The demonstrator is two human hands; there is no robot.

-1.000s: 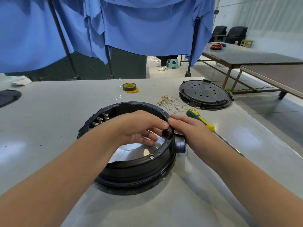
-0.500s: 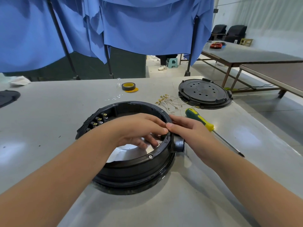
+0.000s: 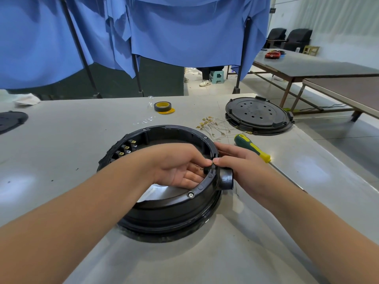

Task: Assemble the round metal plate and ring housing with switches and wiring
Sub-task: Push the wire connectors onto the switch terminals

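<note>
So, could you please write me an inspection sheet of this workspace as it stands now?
Surface: grey table, glossy, a few dark specks.
Job's things: black ring housing holding switches; metal plate inside; side spout.
Clutter: screwdriver, tape roll, black perforated cover.
Hands: left hand inside the ring, fingers pinching a small black part at the rim; right hand at the same spot, thumb on the rim, grip unclear.
Cables: loose terminal wires.
Surroundings: blue curtains, side tables.
</note>
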